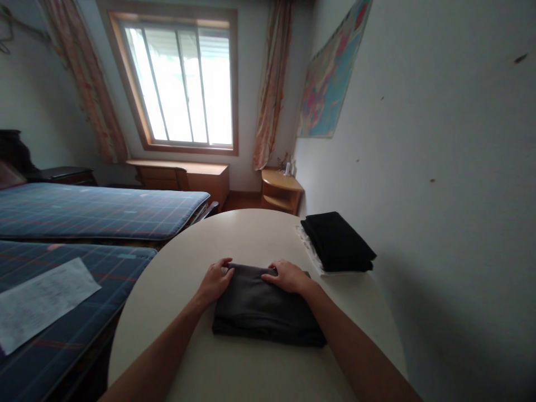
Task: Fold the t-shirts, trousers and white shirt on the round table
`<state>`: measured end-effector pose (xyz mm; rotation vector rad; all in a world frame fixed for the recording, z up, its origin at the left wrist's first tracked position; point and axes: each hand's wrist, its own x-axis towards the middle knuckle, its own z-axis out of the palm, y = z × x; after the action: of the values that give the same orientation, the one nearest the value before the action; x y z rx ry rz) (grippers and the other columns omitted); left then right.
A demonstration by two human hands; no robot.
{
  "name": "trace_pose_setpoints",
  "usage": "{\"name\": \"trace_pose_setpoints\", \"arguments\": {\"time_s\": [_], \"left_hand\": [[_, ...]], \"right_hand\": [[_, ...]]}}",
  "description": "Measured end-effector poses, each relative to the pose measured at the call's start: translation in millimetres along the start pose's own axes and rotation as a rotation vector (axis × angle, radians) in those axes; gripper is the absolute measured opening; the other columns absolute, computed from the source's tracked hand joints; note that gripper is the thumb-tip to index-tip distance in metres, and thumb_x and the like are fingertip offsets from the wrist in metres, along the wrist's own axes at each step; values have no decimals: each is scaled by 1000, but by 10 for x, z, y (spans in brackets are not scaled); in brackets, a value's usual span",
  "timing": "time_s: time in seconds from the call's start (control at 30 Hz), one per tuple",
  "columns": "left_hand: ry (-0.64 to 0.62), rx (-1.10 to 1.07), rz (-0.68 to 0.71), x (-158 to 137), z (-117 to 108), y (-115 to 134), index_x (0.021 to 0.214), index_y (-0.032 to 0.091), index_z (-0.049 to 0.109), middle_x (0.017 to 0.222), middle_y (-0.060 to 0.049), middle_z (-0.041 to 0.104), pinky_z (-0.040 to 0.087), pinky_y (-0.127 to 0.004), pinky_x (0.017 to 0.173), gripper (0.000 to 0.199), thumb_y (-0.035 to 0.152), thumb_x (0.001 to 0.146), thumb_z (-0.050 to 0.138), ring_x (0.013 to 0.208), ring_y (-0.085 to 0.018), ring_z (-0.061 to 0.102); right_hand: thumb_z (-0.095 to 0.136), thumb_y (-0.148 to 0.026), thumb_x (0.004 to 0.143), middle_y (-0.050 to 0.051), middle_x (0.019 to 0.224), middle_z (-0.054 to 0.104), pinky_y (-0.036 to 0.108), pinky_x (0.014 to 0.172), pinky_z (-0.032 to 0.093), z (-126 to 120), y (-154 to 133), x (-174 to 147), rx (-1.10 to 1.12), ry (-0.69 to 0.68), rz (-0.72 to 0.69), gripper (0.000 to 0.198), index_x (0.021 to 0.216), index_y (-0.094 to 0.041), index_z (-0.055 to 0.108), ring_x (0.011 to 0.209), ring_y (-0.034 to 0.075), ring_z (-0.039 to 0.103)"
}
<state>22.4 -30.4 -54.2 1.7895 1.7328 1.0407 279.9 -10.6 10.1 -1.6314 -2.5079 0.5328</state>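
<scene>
In the head view, the person's left hand (215,281) and right hand (287,276) rest at the far edge of a folded dark grey garment (263,312), which lies flat on the round cream surface (255,234), straight ahead of the person. The left fingers bend loosely at its far left corner; the right fingers lie over the far edge. Whether either set pinches the cloth or merely presses it cannot be told. The step in hand looks like squaring the fold; the next move would seem to call for light, even pressure from both sides, so the layers keep aligned.

Counted: two hands, one folded dark grey garment, and one folded black stack (339,240) on a white cloth (309,246), its number of pieces unclear. There are two plaid mattresses (100,207), the nearer bearing one pale sheet (50,301), one window (188,84), two floral curtains (273,84) and one map (329,84).
</scene>
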Motion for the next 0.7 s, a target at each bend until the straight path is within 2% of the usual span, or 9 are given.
{"name": "trace_pose_setpoints", "arguments": {"time_s": [0.1,0.2,0.37,0.43,0.5,0.6,0.7], "left_hand": [[-71,-268,-26,-23,32,110,122,16,60,106,-9,72,55,-36,85,44,37,83,59,97,-24,69],[-131,-482,-61,-59,65,240,124,17,57,101,-8,71,57,-32,70,51,45,82,62,89,-22,70],[-125,-594,-11,-51,96,359,125,18,53,100,-7,70,56,-29,66,59,53,80,64,86,-21,69],[-137,-583,8,-14,117,347,125,18,53,105,-8,70,57,-31,70,60,56,80,63,91,-23,70],[-129,-524,46,30,146,294,126,18,52,116,-10,68,57,-35,81,56,57,85,56,102,-24,68],[-53,-270,143,74,199,160,129,18,52,131,-13,61,46,-43,104,47,48,93,46,122,-25,59],[-14,33,195,61,262,52,131,17,53,134,-13,60,37,-46,112,43,38,94,46,129,-26,52]], "right_hand": [[63,-62,80,12,109,74,32,84,49,-115,95,-36,58,-142,-16,56,113,-18,72,99,27,68],[64,-65,77,11,107,74,32,80,50,-247,165,-88,107,-265,-48,58,111,-18,72,94,26,69],[61,-60,82,10,112,71,31,80,50,-328,221,-208,197,-262,-130,57,119,-17,66,95,24,67],[61,-54,84,9,113,71,30,80,50,-331,241,-256,224,-239,-147,52,120,-18,65,95,23,67],[62,-48,85,8,110,71,29,80,50,-347,275,-295,239,-193,-134,46,119,-18,65,94,22,67],[62,-41,85,9,107,72,29,80,50,-424,359,-330,240,-69,-59,39,117,-18,63,93,22,67],[61,-39,87,11,107,72,30,80,49,-582,452,-327,220,71,31,39,118,-16,62,91,22,68]]}}
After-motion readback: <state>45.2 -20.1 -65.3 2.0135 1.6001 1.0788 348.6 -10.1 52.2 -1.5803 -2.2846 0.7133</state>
